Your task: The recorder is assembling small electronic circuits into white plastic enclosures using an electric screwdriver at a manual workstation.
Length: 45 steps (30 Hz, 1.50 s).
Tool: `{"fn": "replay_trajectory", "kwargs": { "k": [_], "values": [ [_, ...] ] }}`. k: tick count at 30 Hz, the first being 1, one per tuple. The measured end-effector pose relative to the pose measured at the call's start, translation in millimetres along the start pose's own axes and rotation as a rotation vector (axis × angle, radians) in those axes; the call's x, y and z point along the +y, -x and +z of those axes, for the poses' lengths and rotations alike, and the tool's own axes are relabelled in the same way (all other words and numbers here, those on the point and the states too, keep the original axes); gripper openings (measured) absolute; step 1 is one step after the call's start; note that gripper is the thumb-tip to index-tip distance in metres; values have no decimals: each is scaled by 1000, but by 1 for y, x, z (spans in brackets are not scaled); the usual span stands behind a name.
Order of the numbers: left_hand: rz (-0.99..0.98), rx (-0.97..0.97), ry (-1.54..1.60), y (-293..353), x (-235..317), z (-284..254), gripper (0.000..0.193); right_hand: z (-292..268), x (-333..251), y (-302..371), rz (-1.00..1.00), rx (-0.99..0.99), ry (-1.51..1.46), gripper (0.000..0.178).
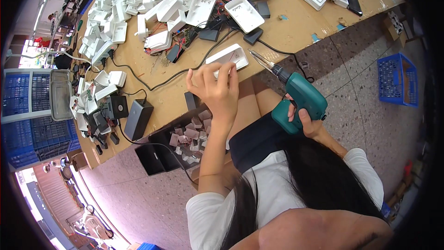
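Note:
My right hand (303, 115) grips a green soldering gun (305, 95) by its handle. The gun's thin metal tip points up and left, toward a white plastic housing (238, 58) at the table's near edge. My left hand (215, 88) is at the near side of this housing. Its thumb and index finger are drawn together in a pinch, while the other fingers curl loosely apart. Whatever the pinch holds is too small to make out. A thin reddish line shows inside the housing, close to the fingertips.
White plastic housings (157, 7) pile up across the table (296, 32). Black adapters (138, 119) and cables (178, 78) lie about. Below the table edge, a black bin (155, 157) holds small pale blocks. A blue crate (393, 81) stands on the floor at right.

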<state>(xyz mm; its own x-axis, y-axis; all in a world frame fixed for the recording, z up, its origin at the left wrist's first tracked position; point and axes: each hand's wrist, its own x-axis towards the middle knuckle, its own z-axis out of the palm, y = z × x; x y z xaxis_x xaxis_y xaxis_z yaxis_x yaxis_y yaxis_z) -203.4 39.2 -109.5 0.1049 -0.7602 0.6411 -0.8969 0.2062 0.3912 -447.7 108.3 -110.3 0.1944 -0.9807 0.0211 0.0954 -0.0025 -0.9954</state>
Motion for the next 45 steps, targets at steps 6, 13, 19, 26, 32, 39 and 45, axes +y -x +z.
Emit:
{"fn": "replay_trajectory", "kwargs": {
  "k": [6,13,19,26,32,39,45],
  "values": [
    [-52,23,-24,-7,2,13,13,10,-11,-11,-9,-16,130,32],
    [-172,-52,17,-6,-3,22,12,22,-11,-27,-20,14,207,25],
    [-143,-68,-29,-10,-4,22,12,26,-8,-32,-42,19,261,27],
    [-138,-55,-48,-8,-7,22,12,31,-13,-33,-19,32,269,29],
    [-135,-68,-45,-9,-7,18,11,31,-7,-30,-42,37,327,31],
    [-121,-52,-71,-10,-7,14,9,36,-12,-28,-27,44,341,30],
    [-123,-62,-62,-8,-8,13,10,40,-13,-26,-54,46,366,26]
  ]
}}
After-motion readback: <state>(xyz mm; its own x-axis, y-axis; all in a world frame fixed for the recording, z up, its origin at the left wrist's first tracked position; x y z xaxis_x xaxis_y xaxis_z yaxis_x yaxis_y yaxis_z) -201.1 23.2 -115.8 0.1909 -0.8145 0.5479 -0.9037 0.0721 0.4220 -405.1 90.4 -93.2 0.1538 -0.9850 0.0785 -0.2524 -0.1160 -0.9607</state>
